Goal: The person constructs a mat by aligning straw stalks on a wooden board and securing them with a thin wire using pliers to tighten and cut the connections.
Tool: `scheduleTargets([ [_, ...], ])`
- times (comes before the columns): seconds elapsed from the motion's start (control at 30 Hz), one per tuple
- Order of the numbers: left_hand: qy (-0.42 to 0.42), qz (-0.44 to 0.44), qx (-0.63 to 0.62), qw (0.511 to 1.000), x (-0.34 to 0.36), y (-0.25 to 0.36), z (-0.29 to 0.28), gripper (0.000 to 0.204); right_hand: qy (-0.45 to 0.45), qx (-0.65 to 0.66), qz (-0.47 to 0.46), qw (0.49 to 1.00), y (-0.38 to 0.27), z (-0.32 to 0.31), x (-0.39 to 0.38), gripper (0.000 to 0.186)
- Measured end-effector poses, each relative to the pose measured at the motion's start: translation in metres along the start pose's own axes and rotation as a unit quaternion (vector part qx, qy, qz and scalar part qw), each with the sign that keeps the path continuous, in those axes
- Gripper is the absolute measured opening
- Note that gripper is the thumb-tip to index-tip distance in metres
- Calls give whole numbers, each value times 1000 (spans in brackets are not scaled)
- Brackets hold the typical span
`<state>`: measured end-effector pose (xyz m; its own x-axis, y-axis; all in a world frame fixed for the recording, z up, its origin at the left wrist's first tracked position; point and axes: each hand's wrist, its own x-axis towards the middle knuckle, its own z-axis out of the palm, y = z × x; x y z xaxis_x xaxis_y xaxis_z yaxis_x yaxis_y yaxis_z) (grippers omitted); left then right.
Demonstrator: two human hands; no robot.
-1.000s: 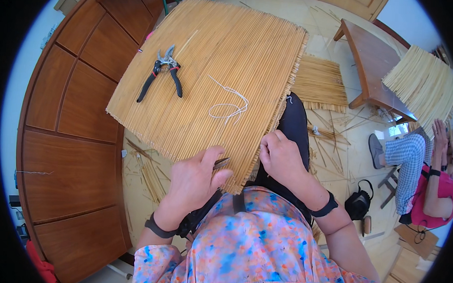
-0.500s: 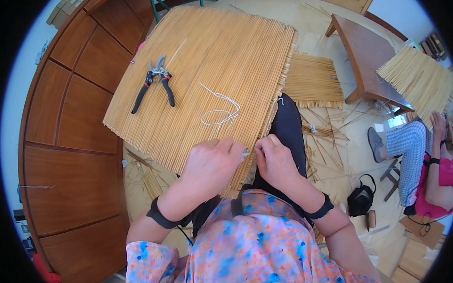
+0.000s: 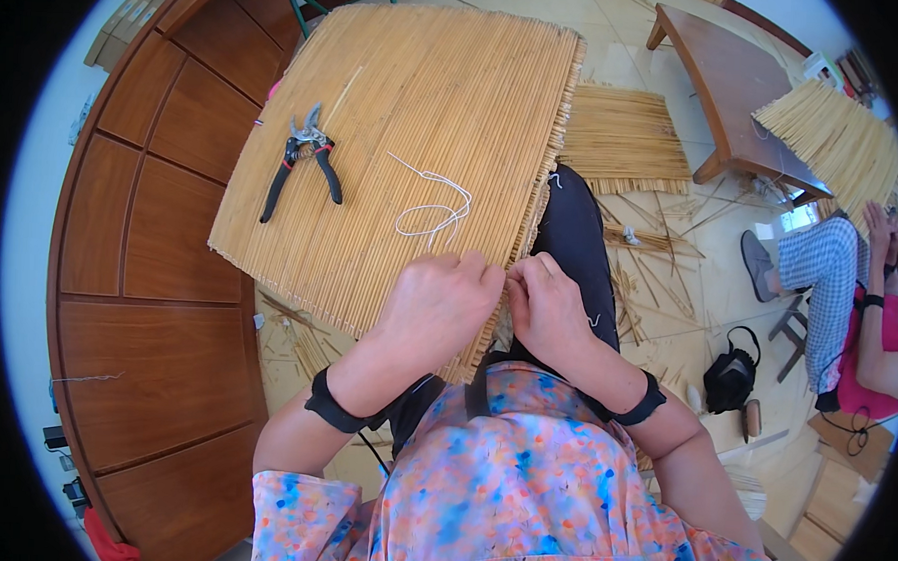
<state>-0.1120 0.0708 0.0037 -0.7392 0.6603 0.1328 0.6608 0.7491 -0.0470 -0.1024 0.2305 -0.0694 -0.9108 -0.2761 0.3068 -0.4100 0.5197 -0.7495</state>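
A large mat of thin straw-coloured stalks lies across my lap and stretches away from me. My left hand rests on its near right corner, fingers curled and closed; what they hold is hidden. Just beside it, my right hand pinches at the mat's right edge, thumb against fingers, and anything between them is too small to make out. A loop of white string lies on the mat beyond my left hand. Farther left are pruning shears with black handles, their blades pointing away from me.
A wooden cabinet stands along the left. Behind my right knee a smaller stalk mat lies on the floor among loose stalks. A wooden table, a black bag and a seated person holding another stalk mat are at right.
My left hand has shifted slightly right and up, closer to my right hand. The silvery tip that showed at its fingers is now out of sight. The shears and string stay put on the mat.
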Motion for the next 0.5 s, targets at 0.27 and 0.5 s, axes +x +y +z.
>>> scheduleTargets([
  [0.27,-10,8,1,1000,2,1,3,10,3,9,9,1000,1,3,-2,15],
  [0.5,7,1,-28,1000,-4,-4,8,12,15,28,29,999,2,0,-2,14],
])
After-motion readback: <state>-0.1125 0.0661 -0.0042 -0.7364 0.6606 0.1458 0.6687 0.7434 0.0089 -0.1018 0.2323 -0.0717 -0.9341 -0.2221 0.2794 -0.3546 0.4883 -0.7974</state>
